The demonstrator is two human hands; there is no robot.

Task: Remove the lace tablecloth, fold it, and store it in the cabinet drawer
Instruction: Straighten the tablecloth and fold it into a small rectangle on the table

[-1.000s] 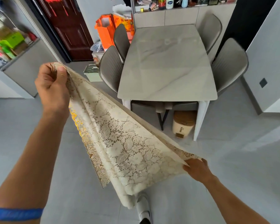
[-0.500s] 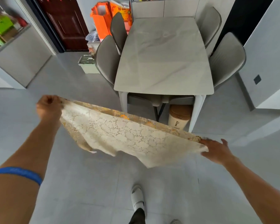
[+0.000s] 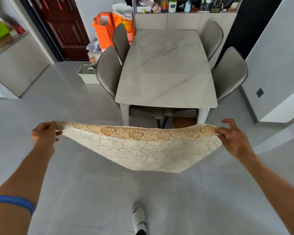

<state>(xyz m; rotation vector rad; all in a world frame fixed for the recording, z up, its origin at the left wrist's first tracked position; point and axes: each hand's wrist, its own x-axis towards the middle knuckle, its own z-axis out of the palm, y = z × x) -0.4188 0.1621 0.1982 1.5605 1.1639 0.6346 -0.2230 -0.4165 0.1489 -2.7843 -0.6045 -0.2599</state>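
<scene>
Cream lace tablecloth (image 3: 143, 148), tilted 1 s ago, is now levelled, stretched between left hand (image 3: 44, 134) and right hand (image 3: 234, 139), each grip clamped on a corner; folding is judged underway, grey marble desk (image 3: 165, 68) bare.

tablecloth (image 3: 143, 150): cream lace, golden floral border
table (image 3: 165, 68): pale grey marbled
bag (image 3: 103, 31): orange
door (image 3: 63, 26): dark red
wristband (image 3: 14, 201): blue

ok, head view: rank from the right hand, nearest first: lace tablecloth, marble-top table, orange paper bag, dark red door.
1. Cream lace tablecloth, in the right hand grip.
2. Grey marble-top table, ahead.
3. Orange paper bag, far left of table.
4. Dark red door, farthest, back left.
</scene>
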